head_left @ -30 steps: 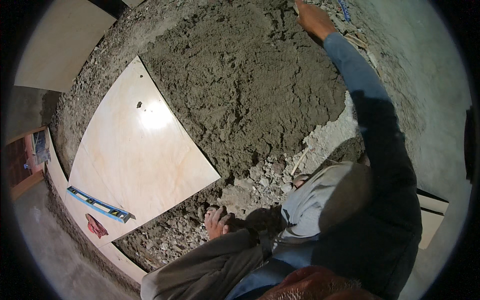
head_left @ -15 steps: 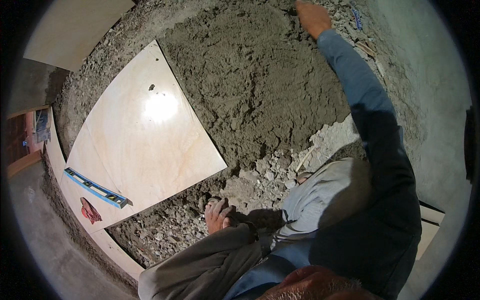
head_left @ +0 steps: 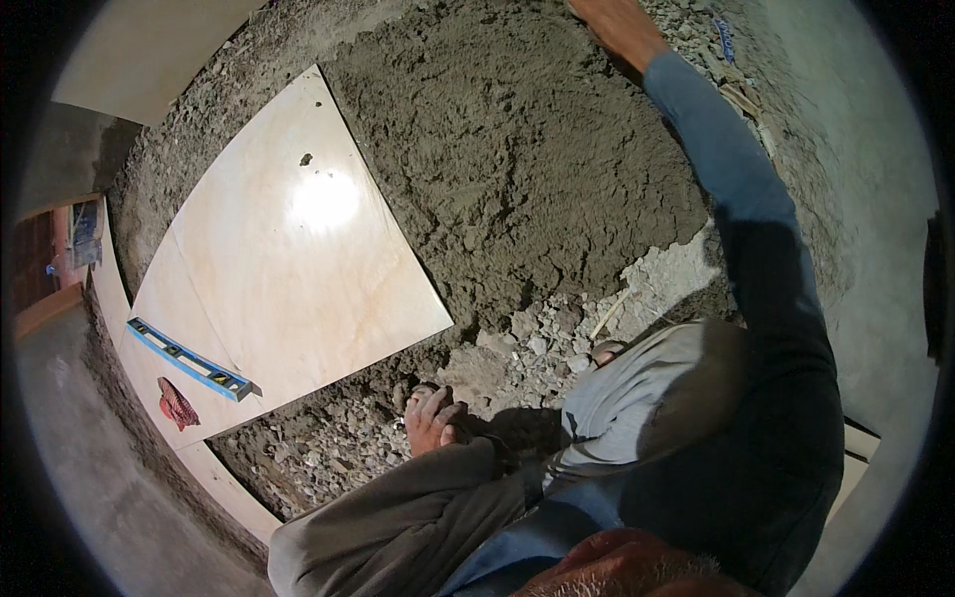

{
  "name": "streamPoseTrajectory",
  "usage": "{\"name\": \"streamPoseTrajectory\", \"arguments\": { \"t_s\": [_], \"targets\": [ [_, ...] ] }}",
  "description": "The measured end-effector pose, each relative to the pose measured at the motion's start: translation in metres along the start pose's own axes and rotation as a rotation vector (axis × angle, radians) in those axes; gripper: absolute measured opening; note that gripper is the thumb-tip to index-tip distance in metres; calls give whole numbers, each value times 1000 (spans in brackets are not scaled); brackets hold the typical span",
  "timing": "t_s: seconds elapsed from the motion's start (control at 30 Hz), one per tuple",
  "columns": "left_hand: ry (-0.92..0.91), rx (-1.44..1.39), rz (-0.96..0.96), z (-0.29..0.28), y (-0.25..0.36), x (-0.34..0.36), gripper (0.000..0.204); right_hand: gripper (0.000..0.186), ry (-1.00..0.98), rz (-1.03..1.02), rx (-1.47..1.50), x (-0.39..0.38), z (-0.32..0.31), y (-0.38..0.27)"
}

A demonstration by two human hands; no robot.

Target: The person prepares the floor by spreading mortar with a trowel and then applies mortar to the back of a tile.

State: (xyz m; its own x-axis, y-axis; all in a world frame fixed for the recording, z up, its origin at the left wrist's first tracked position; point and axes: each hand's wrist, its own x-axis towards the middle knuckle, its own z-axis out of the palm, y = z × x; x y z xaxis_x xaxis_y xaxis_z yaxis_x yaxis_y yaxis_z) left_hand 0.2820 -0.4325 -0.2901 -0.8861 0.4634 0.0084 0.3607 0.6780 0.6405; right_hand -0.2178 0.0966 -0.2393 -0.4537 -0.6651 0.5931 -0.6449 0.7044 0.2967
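My right arm stretches far forward over a bed of wet grey mortar (head_left: 517, 169). At its end my right hand (head_left: 622, 30) reaches the upper edge of the view, low over the mortar's far side. Its fingertips are cut off, so whatever it holds is hidden. Beside my bent leg, my left hand (head_left: 431, 420) stays low above the rubble (head_left: 338, 438) with its fingers curled. What lies under those fingers is not clear. A large glossy cream tile (head_left: 298, 259) lies left of the mortar, with small dark mortar spots on it.
A blue spirit level (head_left: 189, 358) and a red patterned cloth-like item (head_left: 177, 404) lie on the tile surface at left. Another tile (head_left: 149, 60) is at the upper left. A grey wall (head_left: 846, 179) rises on the right, with wood scraps (head_left: 741, 99) along its foot.
My right hand has moved slightly forward and left, partly out of view. My left hand stays in nearly the same place.
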Motion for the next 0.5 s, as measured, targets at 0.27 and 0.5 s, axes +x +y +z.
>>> {"name": "streamPoseTrajectory", "arguments": {
  "t_s": [0.27, 0.5],
  "targets": [
    [32, 0, 20, 3, 4, 3, 37, 21, -664, 921, 169, -34, -50, 7],
    [50, 40, 82, 8, -3, 1, 38, 50, -453, 341, -46, -113, -80, -55]
  ]
}}
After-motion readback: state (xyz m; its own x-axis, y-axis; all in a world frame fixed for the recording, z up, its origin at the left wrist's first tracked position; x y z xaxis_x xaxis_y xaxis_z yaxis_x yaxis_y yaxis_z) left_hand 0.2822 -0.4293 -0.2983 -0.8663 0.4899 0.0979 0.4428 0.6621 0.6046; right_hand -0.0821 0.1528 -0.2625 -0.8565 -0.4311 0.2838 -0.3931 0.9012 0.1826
